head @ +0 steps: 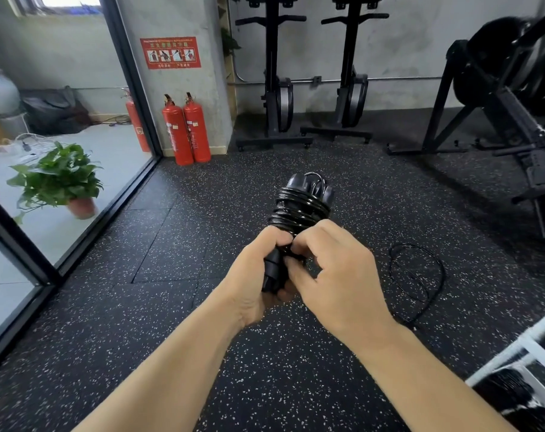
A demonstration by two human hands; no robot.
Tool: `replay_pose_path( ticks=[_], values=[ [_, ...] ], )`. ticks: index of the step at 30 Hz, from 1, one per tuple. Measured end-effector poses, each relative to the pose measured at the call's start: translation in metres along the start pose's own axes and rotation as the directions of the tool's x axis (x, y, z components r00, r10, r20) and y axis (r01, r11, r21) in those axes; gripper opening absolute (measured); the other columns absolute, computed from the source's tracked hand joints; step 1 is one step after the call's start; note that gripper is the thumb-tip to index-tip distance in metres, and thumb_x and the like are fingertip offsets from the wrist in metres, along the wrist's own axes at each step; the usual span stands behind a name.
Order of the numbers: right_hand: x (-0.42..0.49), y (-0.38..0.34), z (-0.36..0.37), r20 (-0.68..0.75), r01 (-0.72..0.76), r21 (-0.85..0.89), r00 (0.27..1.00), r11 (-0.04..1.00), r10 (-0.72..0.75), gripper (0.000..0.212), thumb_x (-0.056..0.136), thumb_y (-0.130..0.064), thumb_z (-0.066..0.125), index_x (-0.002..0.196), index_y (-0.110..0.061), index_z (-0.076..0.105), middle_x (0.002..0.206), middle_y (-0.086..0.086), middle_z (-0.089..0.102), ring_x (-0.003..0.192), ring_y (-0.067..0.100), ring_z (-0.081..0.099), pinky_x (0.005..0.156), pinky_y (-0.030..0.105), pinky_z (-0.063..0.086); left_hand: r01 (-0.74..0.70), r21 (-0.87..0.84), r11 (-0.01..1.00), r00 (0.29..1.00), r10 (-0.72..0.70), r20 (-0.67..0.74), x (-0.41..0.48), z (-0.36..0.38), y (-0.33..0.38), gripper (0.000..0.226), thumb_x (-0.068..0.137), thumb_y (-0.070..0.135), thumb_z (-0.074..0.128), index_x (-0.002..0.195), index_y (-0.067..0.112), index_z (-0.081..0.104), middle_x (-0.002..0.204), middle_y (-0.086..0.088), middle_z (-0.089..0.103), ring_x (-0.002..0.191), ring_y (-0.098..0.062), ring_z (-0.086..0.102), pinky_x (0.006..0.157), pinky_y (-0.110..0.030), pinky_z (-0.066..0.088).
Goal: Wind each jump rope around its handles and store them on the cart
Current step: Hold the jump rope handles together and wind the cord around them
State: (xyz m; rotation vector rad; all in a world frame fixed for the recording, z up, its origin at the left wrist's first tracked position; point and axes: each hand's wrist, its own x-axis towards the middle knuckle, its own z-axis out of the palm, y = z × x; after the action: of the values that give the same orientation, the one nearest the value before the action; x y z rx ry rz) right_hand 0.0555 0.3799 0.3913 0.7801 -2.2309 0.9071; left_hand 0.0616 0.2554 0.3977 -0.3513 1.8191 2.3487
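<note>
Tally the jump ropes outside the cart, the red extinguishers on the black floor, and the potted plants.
Jump ropes: 2, the wound rope and the loose rope.
Fire extinguishers: 2, the left extinguisher and the right extinguisher.
Potted plants: 1, the potted plant.
Total: 5

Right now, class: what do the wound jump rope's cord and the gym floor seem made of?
Cord: probably glossy black plastic-coated cable; its coils show bright highlights. Floor: likely matte rubber tile, black with white flecks and visible seams.
</note>
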Motion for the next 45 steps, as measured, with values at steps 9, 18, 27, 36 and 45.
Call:
replay_pose_path(
  ticks=[9, 18, 27, 36, 45],
  values=[
    [0.005, 0.015, -0.016, -0.021, 0.012, 0.103, 1.0, 0.995, -0.01, 0.014, 0.09, -0.012, 0.06, 0.093, -0.012, 0.074, 0.079, -0.001, 0.063, 0.07, 0.013, 0.059, 0.06, 0.031, 0.049, 0.083, 0.011, 0.997, 0.992, -0.083, 0.093, 0.005, 0.006, 0.001, 0.034, 0.087, 0.032, 0.044, 0.066, 0.012, 0.061, 0.061, -0.007, 0.056, 0.05, -0.018, 0.045, 0.049, -0.025, 0.031],
    [0.009, 0.016, -0.015, 0.208, 0.007, -0.053, 0.978, 0.999, 0.004, 0.027, 0.094, -0.023, 0.045, 0.096, -0.011, 0.07, 0.084, 0.001, 0.059, 0.074, 0.022, 0.058, 0.062, 0.044, 0.05, 0.029, 0.198, 0.98, 0.998, -0.038, 0.042, 0.008, 0.001, -0.002, 0.026, 0.087, 0.035, 0.048, 0.079, 0.012, 0.059, 0.066, -0.007, 0.059, 0.049, -0.018, 0.049, 0.049, -0.023, 0.035],
    [0.012, 0.016, -0.026, 0.317, -0.059, -0.045, 0.946, 0.997, 0.07, 0.004, 0.093, -0.016, 0.055, 0.095, -0.014, 0.058, 0.094, -0.004, 0.054, 0.083, 0.016, 0.05, 0.072, 0.039, 0.044, 0.032, 0.241, 0.97, 0.998, -0.045, 0.047, 0.006, 0.001, -0.005, 0.017, 0.086, 0.026, 0.055, 0.08, 0.01, 0.06, 0.063, -0.006, 0.059, 0.049, -0.017, 0.047, 0.046, -0.023, 0.032],
    [0.01, 0.026, -0.021, 0.118, -0.162, -0.026, 0.979, 0.986, 0.164, 0.01, 0.09, -0.02, 0.052, 0.085, -0.013, 0.049, 0.08, -0.004, 0.05, 0.067, 0.021, 0.05, 0.061, 0.037, 0.041, 0.165, 0.019, 0.986, 0.98, -0.166, 0.107, 0.006, 0.012, -0.001, 0.009, 0.084, 0.015, 0.048, 0.082, 0.009, 0.055, 0.064, -0.006, 0.054, 0.046, -0.012, 0.043, 0.04, -0.018, 0.031],
    [0.009, 0.031, -0.016, 0.055, -0.33, 0.194, 0.944, 0.924, 0.325, 0.007, 0.092, -0.027, 0.057, 0.088, -0.021, 0.059, 0.074, -0.01, 0.062, 0.069, 0.007, 0.059, 0.066, 0.032, 0.049, 0.188, -0.031, 0.982, 0.98, -0.186, 0.068, 0.01, 0.01, -0.001, 0.006, 0.084, 0.016, 0.048, 0.084, 0.011, 0.053, 0.065, -0.006, 0.054, 0.046, -0.012, 0.043, 0.039, -0.017, 0.032]
  ],
)
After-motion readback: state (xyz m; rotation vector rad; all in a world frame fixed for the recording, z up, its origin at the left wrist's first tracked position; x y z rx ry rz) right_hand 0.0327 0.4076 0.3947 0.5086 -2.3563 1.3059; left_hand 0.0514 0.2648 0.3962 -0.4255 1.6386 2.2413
